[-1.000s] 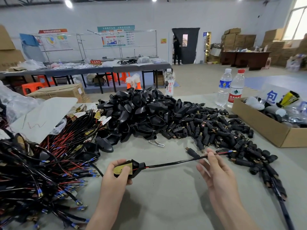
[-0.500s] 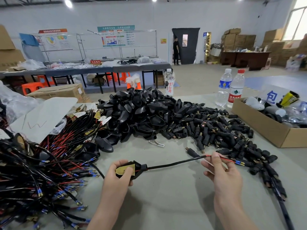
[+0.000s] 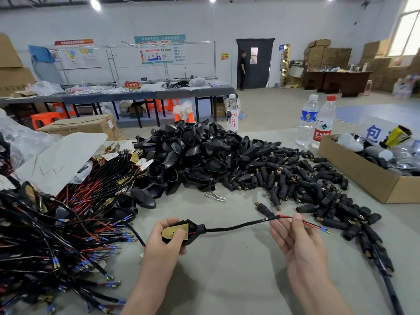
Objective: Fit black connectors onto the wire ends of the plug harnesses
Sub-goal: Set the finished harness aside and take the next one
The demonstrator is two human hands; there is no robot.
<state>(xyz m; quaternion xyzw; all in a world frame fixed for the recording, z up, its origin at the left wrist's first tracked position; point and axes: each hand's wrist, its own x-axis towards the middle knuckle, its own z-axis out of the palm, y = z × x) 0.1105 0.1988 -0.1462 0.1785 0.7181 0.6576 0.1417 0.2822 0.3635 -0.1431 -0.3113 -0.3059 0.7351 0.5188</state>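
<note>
My left hand [image 3: 162, 243] grips the black plug head [image 3: 181, 230] of one harness, a yellowish plate on its face. Its black cable [image 3: 238, 226] runs right to my right hand [image 3: 297, 242], whose fingers are mostly straight while the thumb and forefinger pinch the red and black wire ends [image 3: 313, 226] with blue-sleeved terminals. A heap of small black connectors [image 3: 295, 180] with brass tips lies just beyond and to the right. One loose connector [image 3: 263, 208] lies near the wire.
A tangle of harnesses [image 3: 56, 223] fills the left. Black plug shells [image 3: 193, 155] are piled at centre back. A cardboard box [image 3: 363, 176] stands at right, two water bottles [image 3: 316, 120] behind it. A small metal clip [image 3: 214, 196] lies on the grey table.
My right hand has slid along the cable toward the right, and more of the red and black wire ends now sticks out past its fingers. The left hand holds still.
</note>
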